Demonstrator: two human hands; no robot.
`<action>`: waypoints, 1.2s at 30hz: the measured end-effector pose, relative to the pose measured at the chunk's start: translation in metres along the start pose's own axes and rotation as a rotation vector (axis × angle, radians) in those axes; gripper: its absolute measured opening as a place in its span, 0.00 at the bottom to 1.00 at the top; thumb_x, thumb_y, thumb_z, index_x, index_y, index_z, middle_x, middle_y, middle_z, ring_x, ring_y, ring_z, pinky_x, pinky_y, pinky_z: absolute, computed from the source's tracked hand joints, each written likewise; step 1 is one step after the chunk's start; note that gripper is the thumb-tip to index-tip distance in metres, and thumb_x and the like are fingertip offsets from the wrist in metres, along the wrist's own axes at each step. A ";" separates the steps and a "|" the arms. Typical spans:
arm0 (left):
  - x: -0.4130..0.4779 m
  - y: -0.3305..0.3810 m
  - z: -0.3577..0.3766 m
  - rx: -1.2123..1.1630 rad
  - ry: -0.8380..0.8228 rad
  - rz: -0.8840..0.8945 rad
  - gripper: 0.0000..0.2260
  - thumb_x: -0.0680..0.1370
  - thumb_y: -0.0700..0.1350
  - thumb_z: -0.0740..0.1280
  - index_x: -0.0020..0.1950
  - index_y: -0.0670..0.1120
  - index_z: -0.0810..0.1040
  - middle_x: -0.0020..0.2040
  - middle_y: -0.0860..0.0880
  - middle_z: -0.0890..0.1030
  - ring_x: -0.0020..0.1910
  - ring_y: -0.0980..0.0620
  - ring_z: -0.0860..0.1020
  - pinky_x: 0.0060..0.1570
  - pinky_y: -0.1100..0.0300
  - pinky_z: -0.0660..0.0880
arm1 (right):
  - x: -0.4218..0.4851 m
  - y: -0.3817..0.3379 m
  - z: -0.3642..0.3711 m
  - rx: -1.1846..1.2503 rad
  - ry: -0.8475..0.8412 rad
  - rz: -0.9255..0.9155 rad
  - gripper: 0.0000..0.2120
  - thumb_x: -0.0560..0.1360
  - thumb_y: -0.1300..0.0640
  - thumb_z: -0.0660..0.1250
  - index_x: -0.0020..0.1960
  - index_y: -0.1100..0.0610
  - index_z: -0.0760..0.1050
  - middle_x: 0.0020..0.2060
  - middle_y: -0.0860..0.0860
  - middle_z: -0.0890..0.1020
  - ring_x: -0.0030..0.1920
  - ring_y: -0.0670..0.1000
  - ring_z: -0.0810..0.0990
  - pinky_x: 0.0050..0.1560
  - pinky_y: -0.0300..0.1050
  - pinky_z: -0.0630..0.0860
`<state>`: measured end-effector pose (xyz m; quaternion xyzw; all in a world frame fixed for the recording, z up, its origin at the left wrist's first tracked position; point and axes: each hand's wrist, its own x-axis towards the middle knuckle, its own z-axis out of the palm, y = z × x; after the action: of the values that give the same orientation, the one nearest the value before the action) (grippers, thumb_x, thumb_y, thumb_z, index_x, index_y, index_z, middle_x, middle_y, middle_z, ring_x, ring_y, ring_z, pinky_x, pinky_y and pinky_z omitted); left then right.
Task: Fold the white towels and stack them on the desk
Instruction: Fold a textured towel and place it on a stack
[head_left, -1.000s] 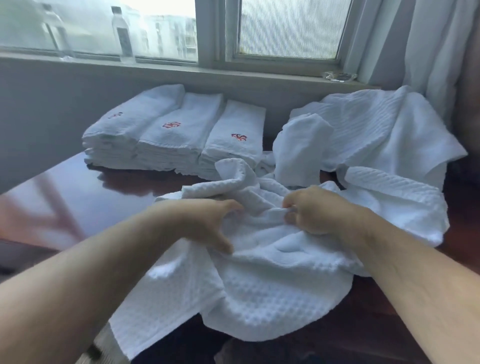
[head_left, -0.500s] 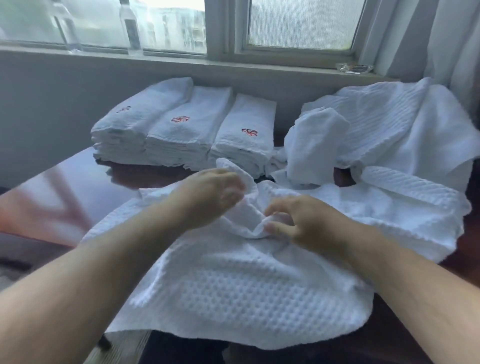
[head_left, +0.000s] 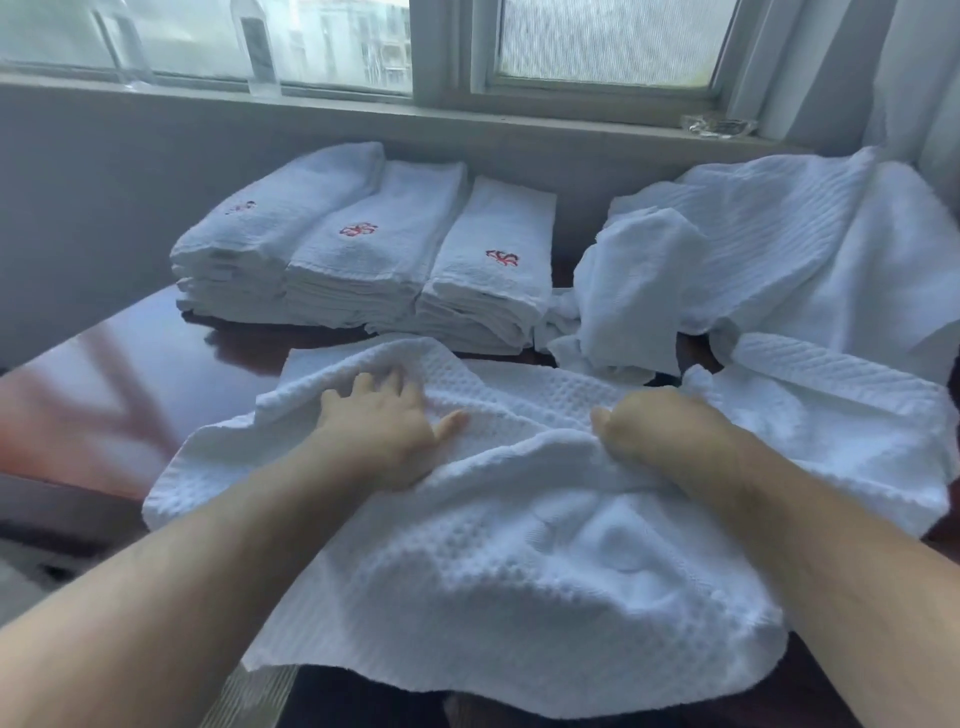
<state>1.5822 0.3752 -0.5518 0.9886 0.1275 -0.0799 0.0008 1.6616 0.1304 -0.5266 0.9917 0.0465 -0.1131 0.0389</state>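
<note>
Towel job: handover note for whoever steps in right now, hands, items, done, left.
Left hand: flat and open, pressing on the waffle towel.
Right hand: closed on a bunched fold of that towel.
The towel lies rumpled at the near edge of the desk, not yet folded.
Done: three folded stacks side by side at the back left, under the window.
Left: fold this towel and stack it, then work through the unfolded pile at the back right.
</note>
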 end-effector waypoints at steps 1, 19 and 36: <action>0.002 -0.004 0.003 -0.038 -0.028 0.002 0.43 0.75 0.76 0.40 0.83 0.50 0.45 0.83 0.49 0.45 0.81 0.42 0.46 0.75 0.34 0.50 | 0.003 0.000 -0.003 -0.009 0.032 0.019 0.23 0.82 0.44 0.52 0.67 0.57 0.74 0.66 0.57 0.76 0.67 0.59 0.72 0.70 0.55 0.63; 0.004 0.077 -0.015 -0.210 0.384 0.454 0.20 0.80 0.48 0.59 0.72 0.50 0.71 0.71 0.47 0.72 0.70 0.44 0.68 0.69 0.49 0.65 | -0.004 0.087 -0.020 0.569 0.265 -0.238 0.12 0.79 0.44 0.66 0.58 0.47 0.83 0.56 0.43 0.83 0.59 0.48 0.79 0.57 0.42 0.70; 0.005 0.164 0.016 -0.346 0.328 0.654 0.31 0.77 0.69 0.53 0.78 0.59 0.60 0.76 0.56 0.68 0.74 0.51 0.66 0.71 0.52 0.60 | -0.051 0.200 0.027 1.184 0.039 -0.271 0.24 0.72 0.36 0.73 0.66 0.43 0.79 0.62 0.48 0.83 0.64 0.50 0.81 0.63 0.50 0.77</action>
<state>1.6262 0.2174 -0.5712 0.9620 -0.1835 0.1060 0.1723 1.6266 -0.0746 -0.5277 0.8319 0.1022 -0.1057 -0.5351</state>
